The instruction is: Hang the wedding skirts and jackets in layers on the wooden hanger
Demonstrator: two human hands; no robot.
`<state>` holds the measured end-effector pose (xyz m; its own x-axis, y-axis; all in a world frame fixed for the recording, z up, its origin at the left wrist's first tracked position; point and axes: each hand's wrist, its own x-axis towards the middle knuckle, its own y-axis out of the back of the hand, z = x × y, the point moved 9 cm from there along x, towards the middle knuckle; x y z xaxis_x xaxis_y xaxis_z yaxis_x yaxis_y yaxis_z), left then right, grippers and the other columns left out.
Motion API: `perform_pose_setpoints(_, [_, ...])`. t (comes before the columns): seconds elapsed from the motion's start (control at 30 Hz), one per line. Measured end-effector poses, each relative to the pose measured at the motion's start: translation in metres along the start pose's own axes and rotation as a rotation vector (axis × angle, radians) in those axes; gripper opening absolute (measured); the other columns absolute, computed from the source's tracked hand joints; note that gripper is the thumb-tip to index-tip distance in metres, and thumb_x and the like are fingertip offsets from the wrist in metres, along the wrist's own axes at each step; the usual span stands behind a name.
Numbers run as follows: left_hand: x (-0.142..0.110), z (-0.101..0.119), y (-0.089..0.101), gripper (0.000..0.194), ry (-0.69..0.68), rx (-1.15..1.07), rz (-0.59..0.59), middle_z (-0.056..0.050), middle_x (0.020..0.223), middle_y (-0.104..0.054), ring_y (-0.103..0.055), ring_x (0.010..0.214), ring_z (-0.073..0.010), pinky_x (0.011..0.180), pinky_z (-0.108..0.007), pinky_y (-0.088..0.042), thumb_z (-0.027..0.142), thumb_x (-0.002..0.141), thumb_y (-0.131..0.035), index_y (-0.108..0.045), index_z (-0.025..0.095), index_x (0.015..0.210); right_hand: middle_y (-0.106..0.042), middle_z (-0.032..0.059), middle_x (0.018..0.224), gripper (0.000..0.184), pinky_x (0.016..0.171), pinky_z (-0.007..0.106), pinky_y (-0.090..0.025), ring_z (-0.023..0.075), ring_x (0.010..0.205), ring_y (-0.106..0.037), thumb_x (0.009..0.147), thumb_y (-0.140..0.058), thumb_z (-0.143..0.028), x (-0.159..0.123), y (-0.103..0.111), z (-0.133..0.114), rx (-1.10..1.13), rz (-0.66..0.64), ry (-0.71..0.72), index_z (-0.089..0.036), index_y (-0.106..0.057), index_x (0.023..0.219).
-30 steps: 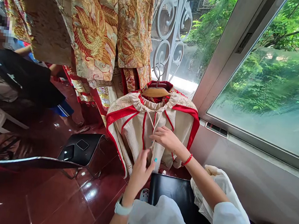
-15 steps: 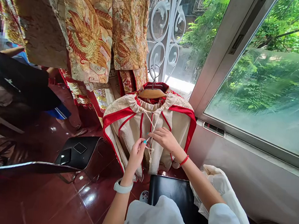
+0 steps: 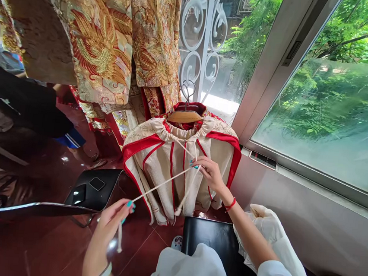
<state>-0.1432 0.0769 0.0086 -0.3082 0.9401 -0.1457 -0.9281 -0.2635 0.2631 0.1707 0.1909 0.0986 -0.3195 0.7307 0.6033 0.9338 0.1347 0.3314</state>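
With the left hand (image 3: 106,228), low and off to the side, presses thumb and fingertips (image 3: 128,204) together, angled up and inward, the left wrist (image 3: 99,261) close to the lower edge of view. With the right hand (image 3: 212,174), higher and nearer the middle, reaches leftward with bent fingers drawn into a pinch, the right forearm (image 3: 248,229) slanting up and inward from the lower right. Shows teal nails on both.

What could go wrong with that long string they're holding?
The drawstring looks tight between the left hand and right hand, so a hard tug might bunch the gathered neckline unevenly or pull the cream garment crooked on its hanger. Only a short end hangs below the left hand, so it might slip out.
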Motion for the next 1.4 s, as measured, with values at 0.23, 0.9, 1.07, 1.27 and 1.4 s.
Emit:
perform_pose_setpoints(0.23, [-0.038,-0.037,0.014,0.056,0.099,0.126,-0.055,-0.004,0.077,-0.071,-0.065,0.079,-0.0246,0.072,-0.03,-0.055,0.073,0.057,-0.074,-0.073,0.023,0.081,-0.058,0.0108,0.121,0.04,0.091,0.042,-0.052,0.0247,0.11,-0.059,0.099,-0.046,-0.053,-0.018,0.008,-0.008,0.041,0.169,-0.035,-0.029,-0.075,0.111])
perform_pose_setpoints(0.9, [0.061,0.218,-0.17,0.045,-1.001,0.734,-0.247,-0.008,0.112,-0.065,-0.055,0.113,-0.0263,0.105,-0.043,-0.042,0.017,0.086,-0.059,-0.058,0.02,0.131,-0.068,0.0085,0.101,0.037,0.084,0.036,-0.051,0.0211,0.091,-0.064,0.102,-0.044,-0.045,-0.021,0.015,-0.028,-0.015,0.099,-0.019,-0.025,-0.075,0.105])
perform_pose_setpoints(1.07, [0.084,0.224,-0.19,0.03,-0.886,0.895,-0.482,-0.003,0.076,-0.067,-0.063,0.076,-0.0214,0.079,-0.032,-0.047,0.015,0.087,-0.054,-0.064,0.017,0.115,-0.069,0.0088,0.101,0.038,0.085,0.035,-0.051,0.021,0.093,-0.063,0.102,-0.044,-0.046,-0.021,0.015,-0.03,-0.039,0.116,-0.01,-0.026,-0.076,0.105])
perform_pose_setpoints(1.27, [0.095,0.224,-0.191,0.025,-0.672,0.4,-0.668,-0.005,0.088,-0.074,-0.069,0.09,-0.0228,0.082,-0.031,-0.048,0.016,0.079,-0.061,-0.065,0.017,0.103,-0.07,0.008,0.095,0.038,0.083,0.035,-0.05,0.0205,0.089,-0.063,0.101,-0.047,-0.048,-0.026,0.01,-0.024,-0.011,0.147,-0.04,-0.025,-0.077,0.097])
perform_pose_setpoints(1.4, [0.09,0.212,-0.172,0.04,-0.504,-0.174,-0.754,-0.008,0.103,-0.075,-0.067,0.104,-0.0227,0.093,-0.033,-0.049,0.014,0.067,-0.075,-0.069,0.017,0.106,-0.07,0.0077,0.093,0.041,0.08,0.034,-0.051,0.0204,0.086,-0.063,0.099,-0.048,-0.053,-0.035,0.01,-0.005,0.134,0.203,-0.149,-0.022,-0.075,0.096])
